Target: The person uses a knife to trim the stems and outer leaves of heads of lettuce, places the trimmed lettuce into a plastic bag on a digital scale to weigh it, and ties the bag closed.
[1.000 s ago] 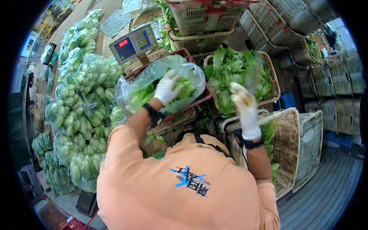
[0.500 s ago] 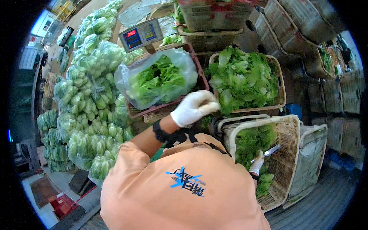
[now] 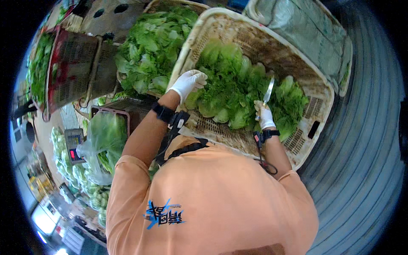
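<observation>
A large pale plastic crate [image 3: 231, 16] with dirty slotted walls stands before me, tilted in view. Heads of leafy green lettuce [image 3: 227, 83] lie in it, some with pale cut ends showing. My right hand [image 3: 264, 115], in a white glove, grips a knife [image 3: 269, 91] over the lettuce. Its blade points up and away; the handle is mostly hidden in the hand. My left hand [image 3: 189, 84], also white-gloved, hangs over the crate's left rim beside the lettuce. Its fingers are loosely bent, with nothing visible in them.
Another crate heaped with lettuce leaves [image 3: 155, 46] stands beyond the left rim. Further left are a bag of greens [image 3: 111, 131] in a reddish crate, a scale [image 3: 75, 144] and bagged vegetables [image 3: 80, 176]. A covered crate [image 3: 306, 36] adjoins at far right, beside ridged flooring [image 3: 361, 127].
My view and body have turned right toward the large crate. My left hand has come from near the bagged greens to the crate's left rim. The knife stays in my right hand.
</observation>
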Tool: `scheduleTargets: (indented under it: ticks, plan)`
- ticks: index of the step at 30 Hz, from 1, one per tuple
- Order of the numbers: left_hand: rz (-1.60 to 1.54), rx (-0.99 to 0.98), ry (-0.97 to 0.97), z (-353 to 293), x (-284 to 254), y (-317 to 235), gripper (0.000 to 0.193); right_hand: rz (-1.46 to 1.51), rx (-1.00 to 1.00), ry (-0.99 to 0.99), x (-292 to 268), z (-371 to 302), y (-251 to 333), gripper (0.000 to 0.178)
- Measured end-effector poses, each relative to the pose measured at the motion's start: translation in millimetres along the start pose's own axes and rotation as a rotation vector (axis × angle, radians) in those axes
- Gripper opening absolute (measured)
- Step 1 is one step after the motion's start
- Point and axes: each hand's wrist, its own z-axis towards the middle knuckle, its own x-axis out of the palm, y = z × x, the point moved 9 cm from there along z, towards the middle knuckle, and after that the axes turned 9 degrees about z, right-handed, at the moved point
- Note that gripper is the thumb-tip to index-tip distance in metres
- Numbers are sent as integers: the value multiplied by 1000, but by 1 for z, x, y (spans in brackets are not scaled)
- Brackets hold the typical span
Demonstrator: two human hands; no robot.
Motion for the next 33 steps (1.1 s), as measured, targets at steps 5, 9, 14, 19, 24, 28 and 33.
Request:
scheduleTargets:
  ticks: [5,9,14,19,24,28,33]
  plan:
    - [301,-463,129,60,24,118,40,19,43,20,-27,5,-4,27]
    - [290,-590,206,47,40,140,38,-292,-239,48,-10,0,14,35]
    - [223,-506,172,40,33,116,44,-390,202,-219,-13,2,-52,74]
    - [83,-432,199,35,37,118,43,-475,275,-318,12,-9,-78,89]
    - [6,-448,148,31,35,129,43,-547,184,-325,-7,-3,-65,79]
    - [-34,-485,103,23,31,117,41,-527,254,-174,-22,-1,-46,76]
    - [401,277,78,2,59,16,69,128,320,220,1,-23,-24,40]
